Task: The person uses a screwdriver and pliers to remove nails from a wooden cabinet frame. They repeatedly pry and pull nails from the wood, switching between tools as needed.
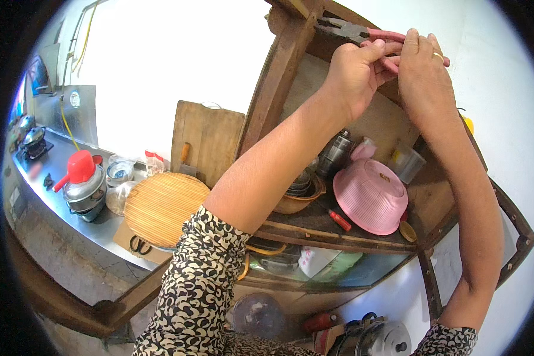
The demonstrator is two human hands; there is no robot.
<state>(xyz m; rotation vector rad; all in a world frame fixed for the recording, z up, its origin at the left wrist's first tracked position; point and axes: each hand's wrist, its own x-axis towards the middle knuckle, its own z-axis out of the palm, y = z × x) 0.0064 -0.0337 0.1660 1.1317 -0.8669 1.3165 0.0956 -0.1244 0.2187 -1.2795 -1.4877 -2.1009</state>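
Both my arms reach up to the top of an old wooden cabinet [279, 89]. A pair of pliers [353, 31] with dark metal jaws and reddish-pink handles is held there, its jaws pointing left against the upper frame. My left hand [357, 74] is closed on the handles near the jaws, thumb on top. Over the handle ends, my right hand [426, 80] presses with its fingers together; a ring shows on one finger. Whether the jaws grip anything is too small to tell. Below my hands, a red-handled screwdriver [340, 221] lies on the cabinet shelf.
A pink plastic basket [371, 199] sits upside down on the shelf beside a metal canister [335, 154]. Left, a metal counter holds a round wooden board [165, 209], a pot under a red dipper [82, 168] and an upright cutting board [203, 136]. A cabinet door frame [525, 240] swings out right.
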